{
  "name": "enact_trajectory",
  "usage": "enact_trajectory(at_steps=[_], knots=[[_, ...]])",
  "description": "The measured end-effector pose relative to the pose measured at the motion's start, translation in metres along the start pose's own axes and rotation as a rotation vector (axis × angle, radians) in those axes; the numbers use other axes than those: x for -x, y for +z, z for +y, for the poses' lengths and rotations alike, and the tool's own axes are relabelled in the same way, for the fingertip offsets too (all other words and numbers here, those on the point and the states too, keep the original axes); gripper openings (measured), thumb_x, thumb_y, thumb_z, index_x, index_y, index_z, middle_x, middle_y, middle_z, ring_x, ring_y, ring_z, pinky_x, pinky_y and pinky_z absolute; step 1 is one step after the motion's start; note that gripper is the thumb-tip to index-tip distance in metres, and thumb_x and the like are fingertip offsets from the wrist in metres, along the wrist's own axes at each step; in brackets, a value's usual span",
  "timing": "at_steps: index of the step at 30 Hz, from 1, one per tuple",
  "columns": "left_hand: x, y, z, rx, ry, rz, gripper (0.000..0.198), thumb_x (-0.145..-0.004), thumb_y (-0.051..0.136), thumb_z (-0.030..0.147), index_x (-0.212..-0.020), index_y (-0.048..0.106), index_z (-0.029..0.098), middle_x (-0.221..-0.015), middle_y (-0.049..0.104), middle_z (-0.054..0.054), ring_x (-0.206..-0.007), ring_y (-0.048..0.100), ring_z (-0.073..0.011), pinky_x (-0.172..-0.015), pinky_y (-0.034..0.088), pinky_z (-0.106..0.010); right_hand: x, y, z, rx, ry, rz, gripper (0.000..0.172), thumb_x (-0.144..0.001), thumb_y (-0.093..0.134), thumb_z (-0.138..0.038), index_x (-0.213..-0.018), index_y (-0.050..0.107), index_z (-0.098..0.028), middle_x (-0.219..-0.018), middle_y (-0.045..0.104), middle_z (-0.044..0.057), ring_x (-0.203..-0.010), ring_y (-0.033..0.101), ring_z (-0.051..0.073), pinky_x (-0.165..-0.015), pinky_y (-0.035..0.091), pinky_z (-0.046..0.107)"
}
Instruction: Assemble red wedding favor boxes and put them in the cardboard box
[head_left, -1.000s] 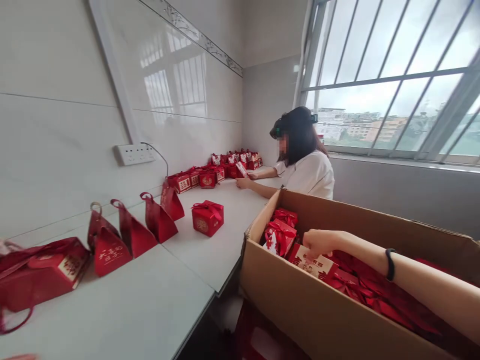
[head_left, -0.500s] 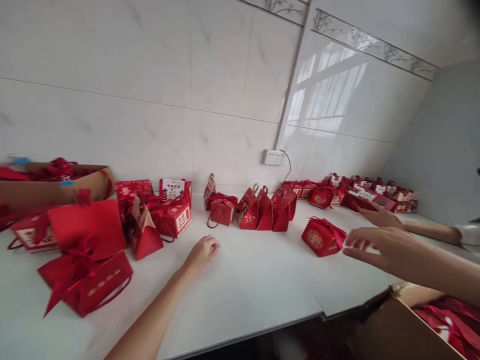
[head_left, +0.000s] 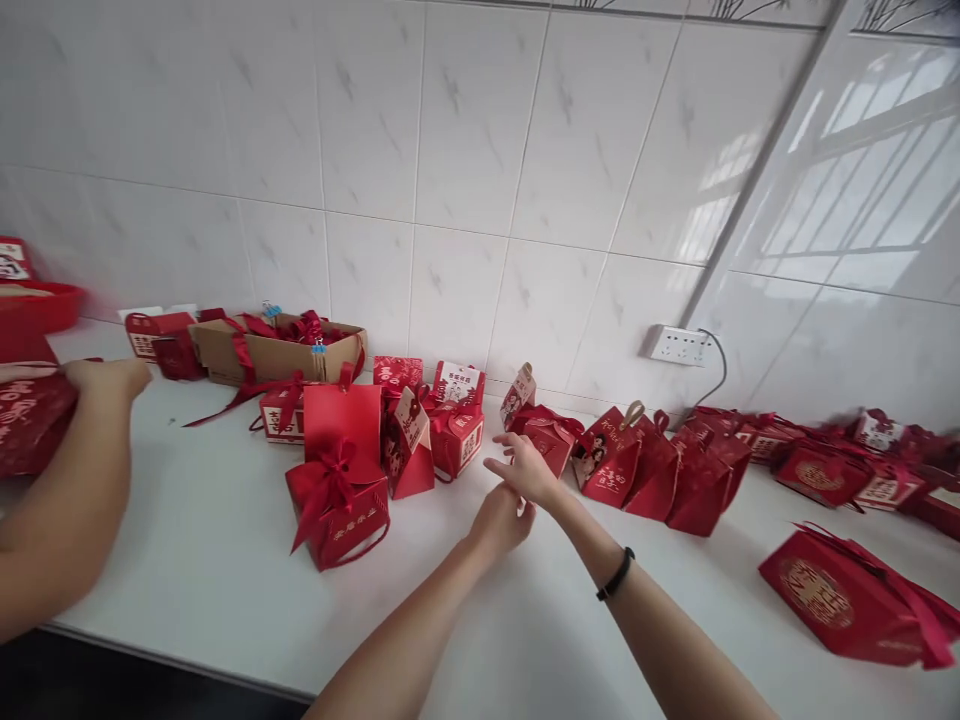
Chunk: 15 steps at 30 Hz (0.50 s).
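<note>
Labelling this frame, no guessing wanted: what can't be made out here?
Head view, left hand: fingertips hidden behind the right hand.
Head view, red bag at left edge: cut off, blurred, partly under a co-worker's hand.
Head view, boxes at far right: motion-blurred print.

On the bench (head_left: 225, 560), a cardboard box (head_left: 277, 352) stood at the back left, against the wall. Gift boxes clustered before it and to its right, with a box with a bow (head_left: 337, 505) nearest the front. The left hand (head_left: 499, 520) and right hand (head_left: 525, 468) met just right of that cluster, the right behind the left. Further right, a row of pouches (head_left: 660, 465) ran below a wall socket (head_left: 679, 345). A flat box (head_left: 840, 595) lay near the front right. Another person's hand (head_left: 105, 378) was at the far left.
</note>
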<state>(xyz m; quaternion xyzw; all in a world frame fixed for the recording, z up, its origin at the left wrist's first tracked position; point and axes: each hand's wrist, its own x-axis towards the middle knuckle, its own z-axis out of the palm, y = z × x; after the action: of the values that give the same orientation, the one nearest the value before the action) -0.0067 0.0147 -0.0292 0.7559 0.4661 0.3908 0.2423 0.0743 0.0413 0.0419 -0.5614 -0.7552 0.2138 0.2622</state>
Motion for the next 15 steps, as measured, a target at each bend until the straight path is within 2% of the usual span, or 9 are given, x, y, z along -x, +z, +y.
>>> enact_trajectory(at_steps=[3,5,6,9,11,13,15], knots=[[0.0,-0.001,0.001,0.055,-0.009,-0.025,0.02,-0.076,0.046,0.01,-0.083,0.065,0.012,-0.071,0.065,-0.007,-0.069,0.062,-0.0215,-0.061,0.047,-0.029,-0.029,0.025,-0.011,-0.043,-0.024,0.042,0.073,-0.069,0.07,-0.032,-0.133,0.036,-0.015,-0.135,0.044,0.017,-0.132,0.039,0.031,-0.106,0.037,0.041],[0.002,-0.003,0.002,0.102,-0.003,-0.047,0.024,-0.076,0.046,0.011,-0.09,0.065,0.013,-0.078,0.067,-0.007,-0.076,0.064,-0.0229,-0.063,0.047,-0.029,-0.044,0.037,-0.016,-0.078,-0.031,0.058,0.088,-0.064,0.073,-0.03,-0.137,0.027,-0.014,-0.139,0.037,0.019,-0.137,0.028,0.033,-0.11,0.032,0.044],[0.002,-0.004,0.003,0.123,-0.006,-0.059,0.023,-0.076,0.048,0.012,-0.09,0.066,0.013,-0.08,0.068,-0.008,-0.078,0.064,-0.0238,-0.063,0.047,-0.029,-0.05,0.042,-0.017,-0.1,-0.034,0.062,0.091,-0.062,0.073,-0.028,-0.138,0.024,-0.013,-0.14,0.036,0.019,-0.138,0.027,0.033,-0.11,0.032,0.044],[0.002,-0.004,0.004,0.174,-0.037,-0.089,0.02,-0.072,0.053,0.011,-0.087,0.066,0.013,-0.082,0.068,-0.009,-0.08,0.064,-0.0265,-0.063,0.048,-0.031,-0.058,0.048,-0.015,-0.183,-0.052,0.078,0.096,-0.06,0.072,-0.023,-0.139,0.018,-0.012,-0.139,0.038,0.019,-0.135,0.033,0.031,-0.109,0.034,0.041],[0.001,-0.003,0.003,0.206,-0.069,-0.086,0.02,-0.071,0.052,0.009,-0.084,0.066,0.013,-0.083,0.068,-0.01,-0.082,0.064,-0.0275,-0.068,0.049,-0.034,-0.053,0.045,-0.011,-0.249,-0.063,0.099,0.098,-0.062,0.071,-0.025,-0.139,0.013,-0.012,-0.135,0.042,0.019,-0.129,0.042,0.029,-0.107,0.037,0.038],[0.0,-0.001,0.001,0.248,-0.105,-0.074,0.017,-0.07,0.052,0.008,-0.076,0.066,0.014,-0.081,0.068,-0.01,-0.082,0.062,-0.0267,-0.074,0.049,-0.036,-0.04,0.033,-0.005,-0.309,-0.063,0.136,0.1,-0.066,0.069,-0.032,-0.141,0.005,-0.012,-0.133,0.045,0.019,-0.123,0.049,0.027,-0.104,0.041,0.038],[-0.001,0.001,0.0,0.313,-0.153,-0.056,0.014,-0.069,0.053,0.007,-0.069,0.064,0.015,-0.078,0.067,-0.008,-0.078,0.061,-0.0234,-0.078,0.048,-0.036,-0.02,0.015,0.004,-0.367,-0.054,0.206,0.101,-0.069,0.066,-0.039,-0.141,0.0,-0.014,-0.139,0.039,0.02,-0.125,0.047,0.027,-0.104,0.041,0.039]])
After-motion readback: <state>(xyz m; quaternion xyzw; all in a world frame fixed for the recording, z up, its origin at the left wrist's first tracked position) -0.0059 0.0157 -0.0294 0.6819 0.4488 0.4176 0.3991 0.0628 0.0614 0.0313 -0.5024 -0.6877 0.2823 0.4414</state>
